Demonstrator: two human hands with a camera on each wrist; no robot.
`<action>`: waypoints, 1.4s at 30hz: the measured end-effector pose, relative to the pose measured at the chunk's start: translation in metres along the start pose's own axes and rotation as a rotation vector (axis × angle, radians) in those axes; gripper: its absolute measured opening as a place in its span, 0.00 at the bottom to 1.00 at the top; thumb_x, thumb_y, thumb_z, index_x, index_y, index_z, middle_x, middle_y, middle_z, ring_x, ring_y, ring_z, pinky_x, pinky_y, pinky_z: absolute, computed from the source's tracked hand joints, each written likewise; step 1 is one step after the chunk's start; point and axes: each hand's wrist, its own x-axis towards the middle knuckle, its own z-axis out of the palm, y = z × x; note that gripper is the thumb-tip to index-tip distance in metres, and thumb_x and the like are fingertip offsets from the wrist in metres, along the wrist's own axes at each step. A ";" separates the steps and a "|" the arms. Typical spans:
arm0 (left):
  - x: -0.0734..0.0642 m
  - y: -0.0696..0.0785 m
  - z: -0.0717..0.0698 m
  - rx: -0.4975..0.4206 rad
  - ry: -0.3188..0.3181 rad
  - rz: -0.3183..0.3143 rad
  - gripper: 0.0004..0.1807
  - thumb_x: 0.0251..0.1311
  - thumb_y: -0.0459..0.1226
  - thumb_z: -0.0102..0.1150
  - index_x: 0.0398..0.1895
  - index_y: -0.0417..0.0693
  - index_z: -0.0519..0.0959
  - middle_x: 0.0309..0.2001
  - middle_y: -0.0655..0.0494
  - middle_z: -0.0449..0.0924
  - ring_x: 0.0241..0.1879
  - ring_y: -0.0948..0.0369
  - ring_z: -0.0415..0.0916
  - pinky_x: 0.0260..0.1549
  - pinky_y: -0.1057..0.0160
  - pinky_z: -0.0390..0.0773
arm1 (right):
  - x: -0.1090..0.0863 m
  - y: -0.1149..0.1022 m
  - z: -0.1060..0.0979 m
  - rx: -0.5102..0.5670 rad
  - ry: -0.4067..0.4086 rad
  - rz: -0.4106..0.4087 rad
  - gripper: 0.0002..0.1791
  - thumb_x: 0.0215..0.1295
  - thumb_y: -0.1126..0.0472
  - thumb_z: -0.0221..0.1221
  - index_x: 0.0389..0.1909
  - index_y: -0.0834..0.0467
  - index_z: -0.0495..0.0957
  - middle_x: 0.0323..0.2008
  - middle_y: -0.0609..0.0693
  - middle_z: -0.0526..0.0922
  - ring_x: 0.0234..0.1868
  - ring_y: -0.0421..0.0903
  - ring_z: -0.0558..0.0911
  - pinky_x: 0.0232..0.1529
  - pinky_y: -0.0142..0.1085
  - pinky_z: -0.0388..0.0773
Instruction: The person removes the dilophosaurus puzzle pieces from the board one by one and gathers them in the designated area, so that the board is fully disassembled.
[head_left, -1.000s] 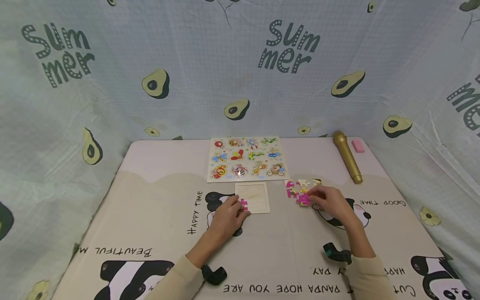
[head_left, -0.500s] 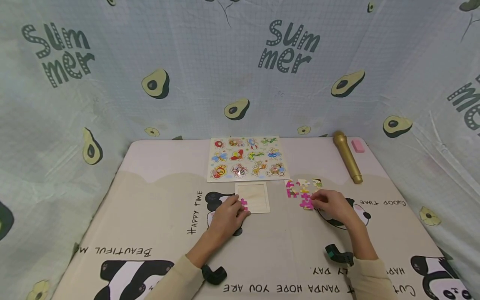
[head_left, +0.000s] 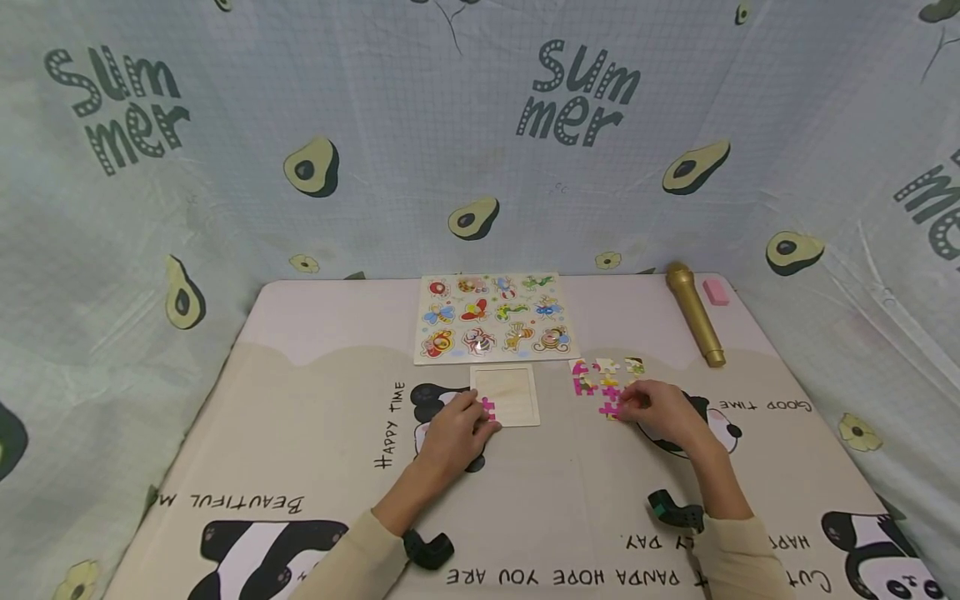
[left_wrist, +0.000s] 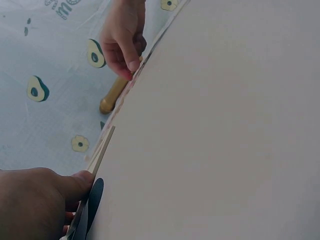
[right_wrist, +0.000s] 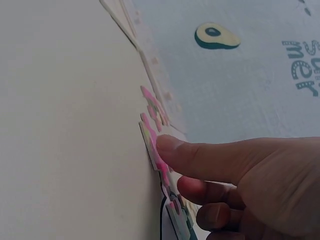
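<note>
A small square wooden puzzle tray [head_left: 517, 396] lies mid-table, a pink puzzle piece [head_left: 488, 407] in its near-left corner. My left hand [head_left: 453, 437] grips the tray's left edge; in the left wrist view the thumb lies along the tray's rim [left_wrist: 103, 150]. To the right, several loose jigsaw pieces [head_left: 584, 385] lie in a cluster, pink, yellow and white. My right hand [head_left: 663, 410] pinches a pink puzzle piece [head_left: 609, 409] at the cluster's near side, fingers covering part of it. The right wrist view has the thumb on a pink piece [right_wrist: 159, 159].
Behind the tray lies a larger board [head_left: 495, 319] with insect pictures. A gold microphone [head_left: 696, 315] and a pink block [head_left: 716, 292] are at the back right. Panda prints cover the tablecloth [head_left: 555, 500]; a curtain [head_left: 420, 100] hangs behind.
The right hand has drawn a pink piece slightly nearer and to the right, apart from the others, then shifted a little left over it. The left hand and tray have stayed still.
</note>
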 end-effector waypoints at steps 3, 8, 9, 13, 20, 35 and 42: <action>0.000 0.000 0.000 0.000 0.002 0.003 0.13 0.55 0.43 0.74 0.30 0.42 0.84 0.40 0.52 0.79 0.37 0.62 0.74 0.38 0.64 0.82 | 0.000 -0.001 0.001 -0.002 -0.019 0.001 0.13 0.61 0.58 0.69 0.42 0.61 0.83 0.30 0.49 0.77 0.34 0.44 0.73 0.33 0.34 0.69; 0.000 0.001 -0.001 -0.002 0.006 0.003 0.13 0.55 0.43 0.74 0.31 0.42 0.85 0.40 0.52 0.79 0.37 0.62 0.74 0.38 0.64 0.82 | -0.001 -0.002 0.001 -0.014 -0.025 -0.001 0.14 0.59 0.58 0.70 0.42 0.62 0.83 0.30 0.49 0.77 0.34 0.44 0.73 0.34 0.34 0.69; 0.000 0.001 -0.001 -0.003 0.006 0.003 0.13 0.55 0.43 0.74 0.31 0.41 0.85 0.40 0.52 0.79 0.37 0.62 0.75 0.38 0.64 0.82 | -0.001 -0.002 0.001 -0.016 -0.026 0.000 0.14 0.59 0.58 0.70 0.42 0.62 0.83 0.30 0.49 0.77 0.34 0.44 0.73 0.34 0.35 0.69; 0.000 0.001 -0.001 -0.004 0.005 0.001 0.13 0.55 0.42 0.74 0.31 0.41 0.85 0.41 0.51 0.79 0.37 0.62 0.75 0.38 0.64 0.83 | -0.001 -0.002 -0.001 -0.013 -0.037 0.002 0.14 0.59 0.59 0.70 0.42 0.63 0.83 0.31 0.49 0.76 0.34 0.44 0.72 0.34 0.35 0.69; 0.000 0.001 -0.001 -0.023 -0.011 -0.029 0.13 0.56 0.42 0.73 0.33 0.41 0.86 0.46 0.48 0.81 0.40 0.59 0.79 0.42 0.62 0.85 | 0.003 -0.010 -0.008 0.022 -0.022 0.025 0.14 0.62 0.59 0.68 0.46 0.61 0.81 0.32 0.50 0.76 0.35 0.46 0.73 0.32 0.34 0.71; -0.001 0.001 0.001 -0.106 -0.012 -0.065 0.11 0.54 0.40 0.75 0.34 0.42 0.85 0.40 0.55 0.76 0.33 0.66 0.72 0.31 0.73 0.78 | 0.033 -0.058 0.001 0.087 0.007 -0.059 0.15 0.65 0.55 0.66 0.46 0.61 0.82 0.31 0.51 0.79 0.33 0.45 0.76 0.29 0.31 0.74; -0.002 0.000 0.002 -0.121 -0.022 -0.083 0.10 0.56 0.40 0.73 0.34 0.43 0.85 0.40 0.56 0.75 0.34 0.66 0.72 0.32 0.73 0.79 | 0.049 -0.085 0.012 0.146 -0.022 -0.086 0.16 0.64 0.57 0.66 0.47 0.63 0.81 0.30 0.51 0.78 0.28 0.44 0.76 0.27 0.33 0.74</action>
